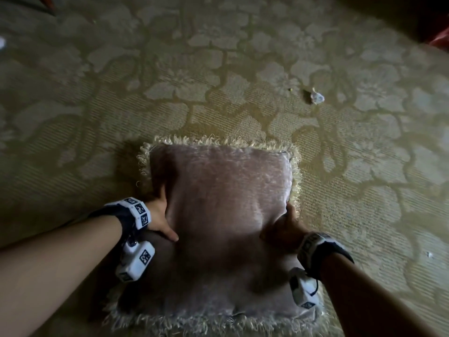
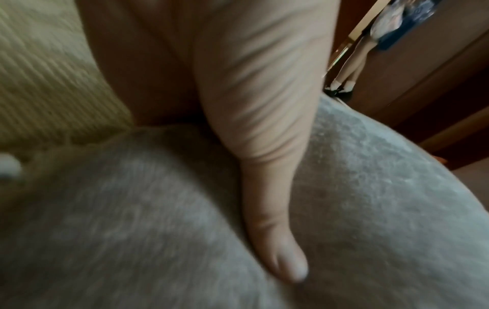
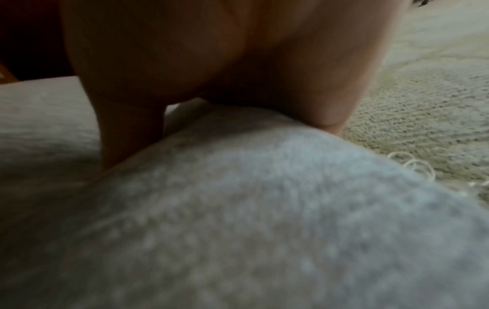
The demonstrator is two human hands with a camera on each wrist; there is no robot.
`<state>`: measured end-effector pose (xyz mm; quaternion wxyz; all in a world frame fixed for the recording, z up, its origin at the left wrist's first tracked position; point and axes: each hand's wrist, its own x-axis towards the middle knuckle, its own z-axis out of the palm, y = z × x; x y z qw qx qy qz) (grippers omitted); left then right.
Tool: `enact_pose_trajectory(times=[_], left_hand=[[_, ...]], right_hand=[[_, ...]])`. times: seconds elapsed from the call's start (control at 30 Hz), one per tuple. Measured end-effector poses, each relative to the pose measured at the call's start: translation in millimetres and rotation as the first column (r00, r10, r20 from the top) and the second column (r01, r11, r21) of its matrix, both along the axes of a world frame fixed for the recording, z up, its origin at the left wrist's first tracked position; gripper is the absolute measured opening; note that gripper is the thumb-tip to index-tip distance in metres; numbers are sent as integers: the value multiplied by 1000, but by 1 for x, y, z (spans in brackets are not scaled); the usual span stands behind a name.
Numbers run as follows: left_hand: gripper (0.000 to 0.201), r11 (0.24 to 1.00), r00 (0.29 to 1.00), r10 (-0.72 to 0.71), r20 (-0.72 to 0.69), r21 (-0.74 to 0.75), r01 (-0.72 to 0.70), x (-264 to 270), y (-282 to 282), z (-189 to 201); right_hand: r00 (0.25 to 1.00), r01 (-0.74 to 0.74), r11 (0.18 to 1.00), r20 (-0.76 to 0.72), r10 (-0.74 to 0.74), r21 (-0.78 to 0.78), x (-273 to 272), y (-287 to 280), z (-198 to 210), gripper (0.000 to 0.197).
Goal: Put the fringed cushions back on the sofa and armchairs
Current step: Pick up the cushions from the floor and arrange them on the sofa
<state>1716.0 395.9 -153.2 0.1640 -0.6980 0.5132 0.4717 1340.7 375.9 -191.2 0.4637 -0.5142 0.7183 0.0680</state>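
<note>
A pale pink-grey plush cushion (image 1: 223,203) with a cream fringe lies over the patterned carpet in the lower middle of the head view. My left hand (image 1: 162,220) grips its left edge, with the thumb (image 2: 272,230) pressed into the top face and the fingers hidden beneath. On the opposite side my right hand (image 1: 284,227) grips the right edge, thumb on top, and the plush (image 3: 264,209) bulges in front of that palm (image 3: 211,62). The cushion (image 2: 132,219) is dented between the hands. I cannot tell whether it is off the floor.
A beige carpet (image 1: 218,69) with a floral pattern spreads all around. A crumpled white scrap (image 1: 317,96) lies beyond the cushion to the right. Dark furniture (image 1: 432,18) stands at the far right corner, and brown wooden furniture (image 2: 423,83) shows in the left wrist view.
</note>
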Motion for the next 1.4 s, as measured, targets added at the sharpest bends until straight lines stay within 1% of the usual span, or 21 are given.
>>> enact_pose_trajectory(times=[0.07,0.1,0.13,0.17,0.2,0.27,0.37,0.43,0.53,0.63,0.7,0.8,0.9,1.0,1.07,1.13,1.17,1.3,1.4], left_hand=[[173,997,1000,8,20,-78,-6,-3,3,0],[172,993,999,6,37,-114,-2,-4,5,5],[170,989,999,10,49,-151,-3,-6,8,11],[168,983,999,14,53,-184,-4,-5,12,19],[165,979,998,25,54,-203,-13,-5,17,32],[162,971,996,68,55,-235,-53,-2,24,62],[159,953,991,114,75,-289,-88,2,30,129],[158,936,989,124,81,-340,-90,0,31,186],[156,920,988,136,77,-381,-97,-6,35,280],[154,911,990,123,67,-403,-86,-15,43,376],[153,908,992,112,61,-412,-77,-22,51,438],[151,902,993,107,52,-425,-75,-30,65,519],[150,889,993,115,32,-449,-89,-40,77,591],[149,873,994,109,19,-480,-87,-52,85,653],[147,840,996,87,-8,-537,-78,-65,90,698],[146,824,997,79,-21,-561,-77,-69,88,718],[146,808,997,59,-43,-585,-73,-76,88,735],[147,769,993,-77,-95,-639,-1,-102,85,784],[149,730,966,-232,-117,-677,93,-131,77,815]], right_hand=[[991,-98,994,-92,93,-52,10,-1,25,151],[978,-163,986,-137,156,-42,12,0,36,140],[965,-210,977,-168,201,-41,15,3,48,117],[961,-217,974,-188,202,-62,17,5,61,96],[970,-183,978,-180,163,-98,16,10,71,97],[984,-107,981,-159,81,-164,15,19,101,115],[985,-59,978,-172,24,-201,14,31,163,121],[986,-32,972,-168,-8,-234,12,37,213,120],[984,8,965,-168,-54,-262,6,49,300,116],[982,55,965,-159,-98,-255,-2,64,388,122],[981,86,961,-144,-127,-262,-7,79,446,121],[982,113,956,-116,-149,-270,-15,101,524,117],[983,135,936,-76,-169,-326,-25,119,592,117],[983,146,923,-54,-176,-356,-37,130,654,119],[978,169,895,-44,-204,-413,-51,138,699,121],[976,177,888,-43,-215,-424,-60,140,718,122],[972,194,876,-31,-232,-442,-66,145,736,121],[948,258,803,-22,-318,-537,-92,176,790,119],[900,345,744,-24,-435,-572,-109,209,824,120]])
